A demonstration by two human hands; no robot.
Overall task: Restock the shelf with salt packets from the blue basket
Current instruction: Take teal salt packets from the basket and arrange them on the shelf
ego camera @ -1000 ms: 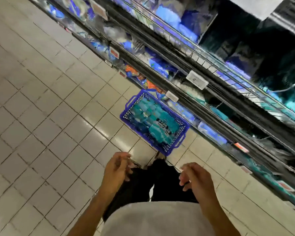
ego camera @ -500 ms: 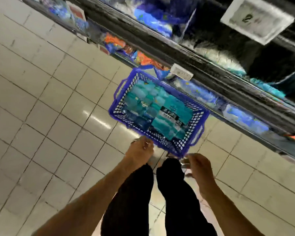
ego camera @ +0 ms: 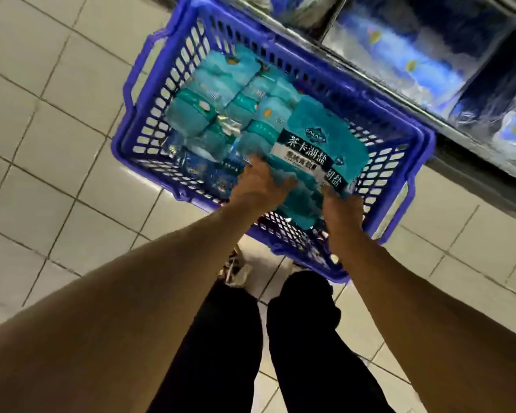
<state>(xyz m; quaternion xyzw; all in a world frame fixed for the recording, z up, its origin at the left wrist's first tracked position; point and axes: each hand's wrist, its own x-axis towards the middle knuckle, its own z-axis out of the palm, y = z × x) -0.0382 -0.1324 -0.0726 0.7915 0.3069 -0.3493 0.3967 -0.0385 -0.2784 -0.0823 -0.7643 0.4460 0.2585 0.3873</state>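
Observation:
The blue basket [ego camera: 121,142] stands on the tiled floor against the bottom shelf [ego camera: 447,120], filled with several teal salt packets [ego camera: 221,84]. Both my hands are inside its near end. My left hand [ego camera: 259,186] curls its fingers over a teal packet [ego camera: 300,204] lying between my hands. My right hand [ego camera: 341,204] grips the near edge of the top packet with the dark label band [ego camera: 316,135], thumb on its edge. Motion blur hides the fingertips.
The bottom shelf at the top right holds blue-and-white packets [ego camera: 399,55] behind a divider. My black-trousered legs [ego camera: 227,338] and a shoe [ego camera: 236,271] stand just before the basket. Pale floor tiles [ego camera: 42,114] lie to the left.
I have bent down toward the basket. Both hands moved forward from above my legs into the basket and took hold of salt packets.

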